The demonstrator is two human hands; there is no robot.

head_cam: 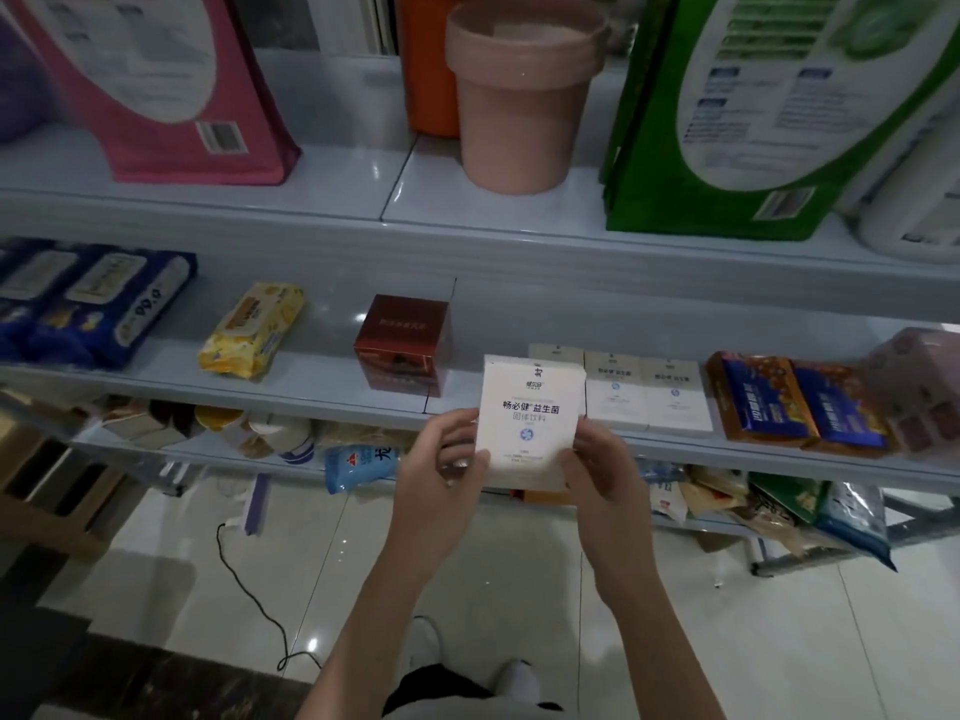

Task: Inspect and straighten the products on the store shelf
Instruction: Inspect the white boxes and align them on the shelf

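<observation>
I hold a white box (530, 413) with dark Chinese print upright in front of the middle shelf (322, 387). My left hand (441, 470) grips its lower left edge, and my right hand (605, 470) grips its lower right edge. The printed front faces me. Behind and to the right, several matching white boxes (647, 392) stand in a row on the shelf. A dark red box (402, 343) sits just left of them.
A yellow wipes pack (252, 330) and blue packs (88, 304) lie farther left. Orange-and-blue boxes (800, 402) stand at the right. The upper shelf carries a pink bucket (519, 96), a pink bag (156, 80) and a green bag (763, 111). Snack bags (358, 459) fill the lower shelf; a black cable (249, 584) crosses the floor.
</observation>
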